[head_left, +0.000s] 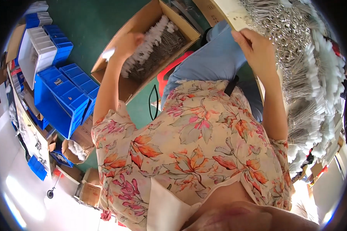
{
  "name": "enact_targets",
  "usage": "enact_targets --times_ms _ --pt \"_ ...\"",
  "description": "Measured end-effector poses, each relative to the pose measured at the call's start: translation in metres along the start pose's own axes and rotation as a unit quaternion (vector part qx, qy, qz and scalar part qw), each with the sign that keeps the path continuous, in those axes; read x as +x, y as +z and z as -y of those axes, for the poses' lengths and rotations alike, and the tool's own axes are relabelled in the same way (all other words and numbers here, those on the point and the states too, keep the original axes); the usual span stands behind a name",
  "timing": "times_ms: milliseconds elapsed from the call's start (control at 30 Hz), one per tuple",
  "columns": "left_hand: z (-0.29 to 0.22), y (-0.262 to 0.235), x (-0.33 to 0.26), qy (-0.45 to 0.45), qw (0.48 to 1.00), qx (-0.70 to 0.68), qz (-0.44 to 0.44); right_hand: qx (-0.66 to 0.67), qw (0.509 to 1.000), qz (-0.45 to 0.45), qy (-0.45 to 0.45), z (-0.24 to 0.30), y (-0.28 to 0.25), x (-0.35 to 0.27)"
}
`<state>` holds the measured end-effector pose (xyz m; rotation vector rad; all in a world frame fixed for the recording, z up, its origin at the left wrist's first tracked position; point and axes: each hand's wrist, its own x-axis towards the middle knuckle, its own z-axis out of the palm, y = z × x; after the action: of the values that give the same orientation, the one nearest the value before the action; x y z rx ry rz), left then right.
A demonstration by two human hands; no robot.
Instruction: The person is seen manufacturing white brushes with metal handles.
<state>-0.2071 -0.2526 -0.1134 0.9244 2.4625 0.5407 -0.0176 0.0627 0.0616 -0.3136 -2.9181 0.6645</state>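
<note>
My left hand (128, 45) is over the near-left side of an open cardboard box (115, 34), its fingers smeared by motion. Inside the box lie many thin wire brushes (162, 50) with white bristle heads and twisted metal stems. My right hand (256, 48) hangs above my thigh beside the table edge, with fingers curled and thumb pressed toward them. Whatever it grips, if anything, is hidden. Next to it, a big heap of similar wire brushes (297, 84) covers the table, ring-shaped stem ends toward the far side and white bristles to the right.
Blue plastic bins (61, 96) and a white bin (40, 48) are stacked at the left. A red stool (167, 71) shows beside the box, partly under my blue-trousered leg (204, 63). The pale table edge (235, 15) runs along my right. More cardboard boxes (90, 188) stand at lower left.
</note>
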Motion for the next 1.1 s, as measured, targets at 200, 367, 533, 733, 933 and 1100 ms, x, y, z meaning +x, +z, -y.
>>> enact_targets --times_ms 200,367,533,733,933,1100 --pt "0.069 0.163 -0.015 -0.183 0.946 0.157 0.216 -0.069 0.991 -0.103 -0.044 -0.038 0.028 -0.038" --pt "0.025 0.230 -0.018 -0.221 0.913 0.177 0.294 -0.108 0.981 -0.135 -0.091 -0.055 0.013 -0.060" --pt "0.058 0.254 -0.040 -0.293 0.878 0.150 0.347 -0.117 0.982 -0.120 -0.082 -0.049 0.013 -0.059" --pt "0.069 0.266 -0.079 -0.201 0.885 0.289 0.306 -0.107 0.984 -0.119 -0.079 -0.046 0.018 -0.050" --pt "0.088 0.244 -0.083 -0.367 0.914 0.018 0.174 -0.041 0.981 -0.145 -0.124 -0.027 0.010 -0.048" --pt "0.044 0.134 -0.037 -0.233 0.843 -0.246 -0.418 0.111 0.968 -0.187 -0.123 -0.021 -0.011 -0.059"
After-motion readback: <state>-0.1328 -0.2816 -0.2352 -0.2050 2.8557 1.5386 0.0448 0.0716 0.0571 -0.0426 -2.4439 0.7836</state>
